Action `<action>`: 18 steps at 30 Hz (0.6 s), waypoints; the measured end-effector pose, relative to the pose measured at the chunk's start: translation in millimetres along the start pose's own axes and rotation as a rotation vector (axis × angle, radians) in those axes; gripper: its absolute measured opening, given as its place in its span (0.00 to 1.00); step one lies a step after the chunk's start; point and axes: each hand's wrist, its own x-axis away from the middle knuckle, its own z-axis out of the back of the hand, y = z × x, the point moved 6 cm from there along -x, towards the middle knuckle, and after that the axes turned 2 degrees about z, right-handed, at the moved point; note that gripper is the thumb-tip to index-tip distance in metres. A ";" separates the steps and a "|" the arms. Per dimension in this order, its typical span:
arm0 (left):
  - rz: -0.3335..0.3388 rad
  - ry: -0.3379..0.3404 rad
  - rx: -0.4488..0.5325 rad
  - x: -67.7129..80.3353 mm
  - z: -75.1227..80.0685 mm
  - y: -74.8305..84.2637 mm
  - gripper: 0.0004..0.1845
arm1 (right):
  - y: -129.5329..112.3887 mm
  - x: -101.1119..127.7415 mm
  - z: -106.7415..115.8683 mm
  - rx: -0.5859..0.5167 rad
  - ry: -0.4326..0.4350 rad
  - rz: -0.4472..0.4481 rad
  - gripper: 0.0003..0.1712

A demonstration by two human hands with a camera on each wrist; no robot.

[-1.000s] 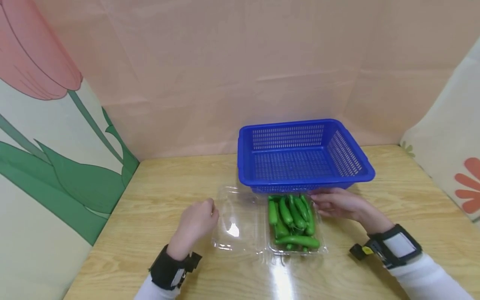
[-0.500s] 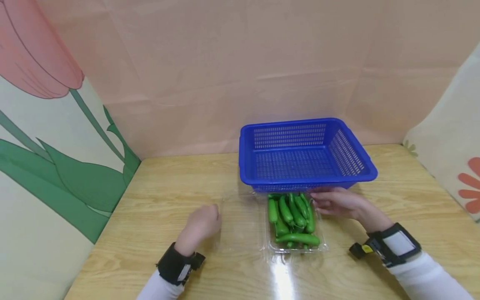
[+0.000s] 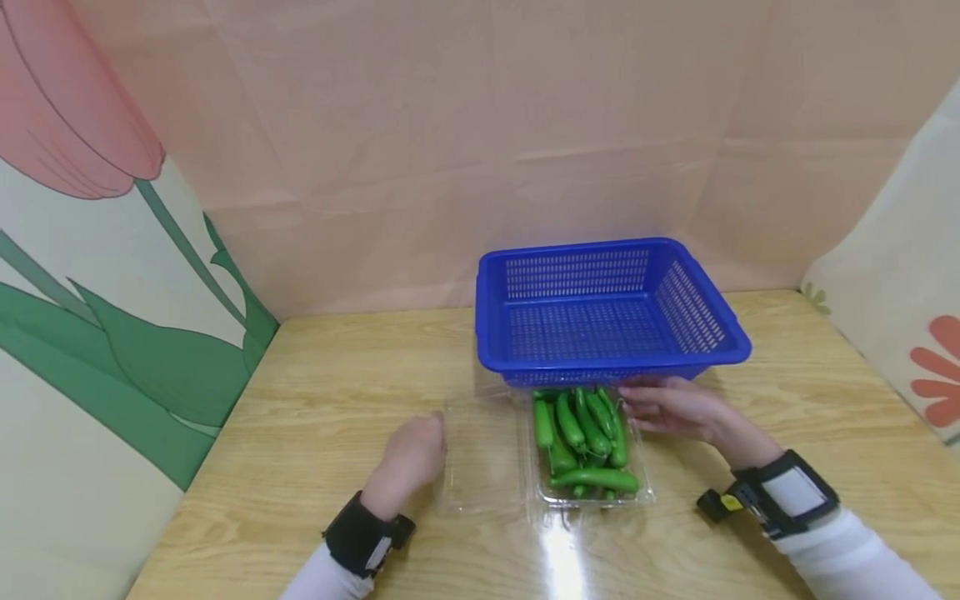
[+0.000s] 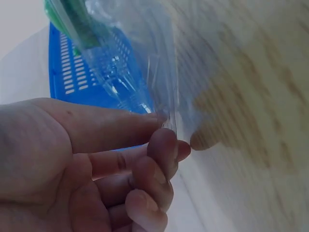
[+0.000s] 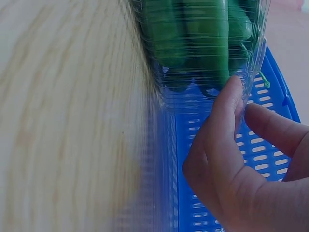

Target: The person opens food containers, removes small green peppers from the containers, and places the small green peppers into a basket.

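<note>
A clear plastic clamshell tray (image 3: 594, 498) holds several green peppers (image 3: 585, 437) on the wooden table, just in front of a blue basket (image 3: 611, 363). Its hinged clear lid (image 3: 483, 454) opens to the left and is tilted up off the table. My left hand (image 3: 431, 433) pinches the lid's left edge; in the left wrist view the lid (image 4: 140, 58) meets thumb and curled fingers of that hand (image 4: 166, 130). My right hand (image 3: 632, 406) grips the tray's far right corner. The right wrist view shows this hand (image 5: 241, 104) with its thumb pressed on the tray wall (image 5: 203, 96) below the peppers (image 5: 193, 34).
The blue basket (image 5: 270, 159) is empty and stands at the back, touching the tray's far end. Printed fabric panels wall in the table (image 3: 315, 392) on the left, back and right. Both wrists wear black straps.
My left hand has moved a little right and nearer, and the lid has come up from lying flat, now looking narrower. The right hand and tray have stayed put.
</note>
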 end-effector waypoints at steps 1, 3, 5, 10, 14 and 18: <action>-0.001 0.003 -0.003 -0.2 -0.5 0.0 0.08 | -0.1 0.5 0.0 0.004 0.008 -0.001 0.09; -0.003 0.012 -0.011 -0.3 -0.8 0.2 0.09 | -0.5 1.7 0.2 0.024 0.023 0.003 0.12; 0.000 0.025 -0.023 -0.3 0.2 0.3 0.10 | -2.2 2.8 0.1 0.065 0.038 0.015 0.19; -0.058 0.180 -0.099 3.2 9.4 8.0 0.13 | -8.0 8.3 -1.9 0.201 0.118 0.034 0.37; -0.275 0.396 -0.130 12.7 21.8 27.7 0.12 | -14.9 12.9 -4.7 0.367 0.184 0.060 0.35; -0.540 0.476 -0.098 24.3 27.2 49.0 0.08 | -23.5 17.6 -9.9 0.587 0.210 0.104 0.31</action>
